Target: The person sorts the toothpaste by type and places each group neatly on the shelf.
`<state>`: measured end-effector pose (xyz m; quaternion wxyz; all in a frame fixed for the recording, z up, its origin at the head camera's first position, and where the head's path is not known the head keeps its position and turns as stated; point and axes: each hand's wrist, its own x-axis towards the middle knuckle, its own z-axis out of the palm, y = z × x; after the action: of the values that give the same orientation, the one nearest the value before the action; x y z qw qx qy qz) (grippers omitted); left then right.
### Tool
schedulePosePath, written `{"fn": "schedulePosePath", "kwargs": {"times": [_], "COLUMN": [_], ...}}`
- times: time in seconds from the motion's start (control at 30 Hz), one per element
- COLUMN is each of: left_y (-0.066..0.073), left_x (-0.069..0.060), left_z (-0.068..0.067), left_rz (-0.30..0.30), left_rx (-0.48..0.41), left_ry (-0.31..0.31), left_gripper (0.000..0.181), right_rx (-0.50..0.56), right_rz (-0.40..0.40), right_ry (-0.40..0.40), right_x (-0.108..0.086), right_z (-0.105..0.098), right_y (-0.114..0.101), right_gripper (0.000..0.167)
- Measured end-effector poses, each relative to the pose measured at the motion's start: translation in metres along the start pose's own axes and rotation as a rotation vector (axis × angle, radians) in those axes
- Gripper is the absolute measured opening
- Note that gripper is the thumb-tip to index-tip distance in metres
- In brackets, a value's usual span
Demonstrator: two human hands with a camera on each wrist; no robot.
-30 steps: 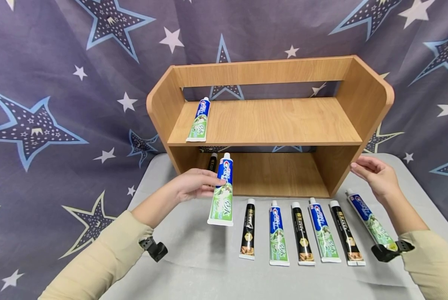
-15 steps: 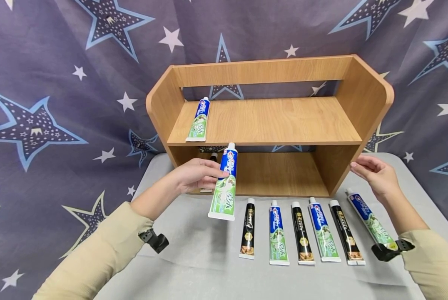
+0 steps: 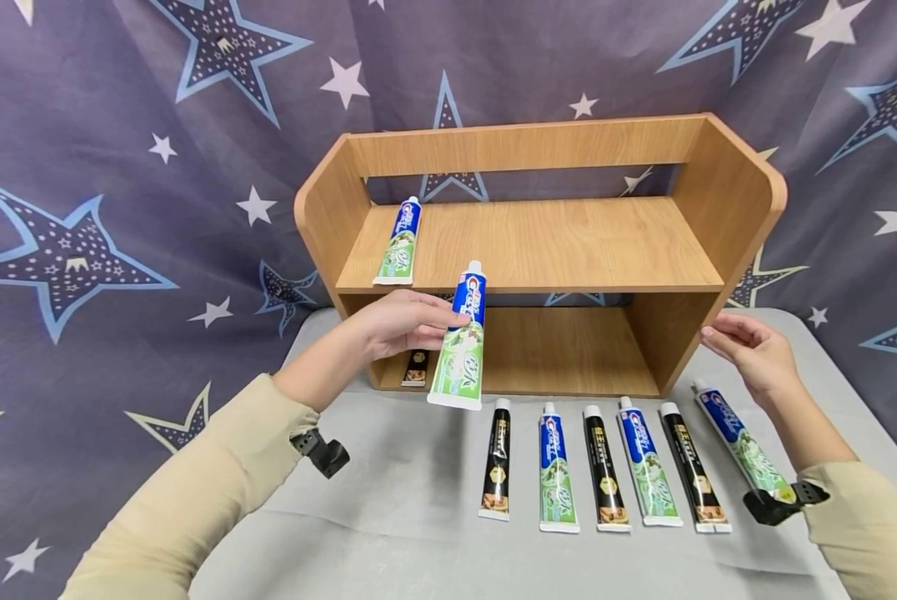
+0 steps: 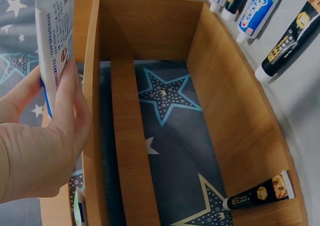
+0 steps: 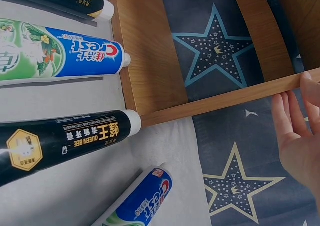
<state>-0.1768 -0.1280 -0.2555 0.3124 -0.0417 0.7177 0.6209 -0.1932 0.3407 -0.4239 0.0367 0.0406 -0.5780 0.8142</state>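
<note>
L forearm (image 3: 324,367) comes from the lower L, directed fwd and to the R; its beige sleeve (image 3: 201,483) ends before the bare wrist. L hand (image 3: 407,325) is raised, w/ L thumb (image 3: 452,318) on the near side and L fingers (image 3: 424,337) behind, making a pinch. R forearm (image 3: 812,421) goes up and inward, also in beige sleeve. R hand (image 3: 759,354) has slightly bent fingers (image 5: 285,116); whether they grip or only rest, I can't tell, as R wrist cam shows the hand partly.
</note>
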Motion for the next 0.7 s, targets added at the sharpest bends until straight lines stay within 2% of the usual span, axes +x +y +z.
{"fn": "schedulePosePath", "kwargs": {"times": [0.07, 0.1, 0.2, 0.23, 0.3, 0.4, 0.47, 0.53, 0.6, 0.7], "left_y": [0.005, 0.007, 0.016, 0.019, 0.025, 0.034, 0.040, 0.046, 0.053, 0.063], "left_x": [0.002, 0.002, 0.005, 0.006, 0.009, 0.015, 0.020, 0.025, 0.030, 0.038], "left_z": [0.000, 0.000, -0.001, -0.001, -0.001, 0.000, 0.001, 0.001, 0.002, 0.001], "left_rz": [-0.001, 0.001, 0.009, 0.014, 0.028, 0.046, 0.053, 0.057, 0.063, 0.074], "left_rx": [0.001, 0.002, 0.008, 0.009, 0.012, 0.012, 0.005, -0.015, -0.038, -0.054], "left_ry": [0.009, 0.013, 0.029, 0.037, 0.053, 0.086, 0.106, 0.123, 0.132, 0.154], "left_gripper": [0.039, 0.042, 0.047, 0.047, 0.047, 0.044, 0.044, 0.044, 0.044, 0.044], "right_rx": [0.021, -0.001, -0.010, -0.005, -0.047, 0.000, -0.017, -0.004, 0.000, 0.007], "right_rz": [-0.009, -0.015, -0.029, -0.030, -0.037, -0.032, -0.014, -0.005, 0.011, -0.014], "right_ry": [-0.029, -0.037, -0.045, -0.051, -0.037, -0.024, -0.001, 0.007, 0.018, -0.009], "right_x": [0.016, 0.022, 0.034, 0.034, 0.025, 0.010, -0.002, -0.009, -0.011, -0.005], "right_z": [-0.028, -0.039, -0.061, -0.061, -0.046, -0.017, 0.005, 0.018, 0.022, 0.008], "right_y": [0.020, 0.028, 0.043, 0.042, 0.032, 0.012, -0.004, -0.013, -0.016, -0.006], "right_gripper": [0.030, 0.031, 0.035, 0.034, 0.031, 0.027, 0.024, 0.026, 0.025, 0.024]}}
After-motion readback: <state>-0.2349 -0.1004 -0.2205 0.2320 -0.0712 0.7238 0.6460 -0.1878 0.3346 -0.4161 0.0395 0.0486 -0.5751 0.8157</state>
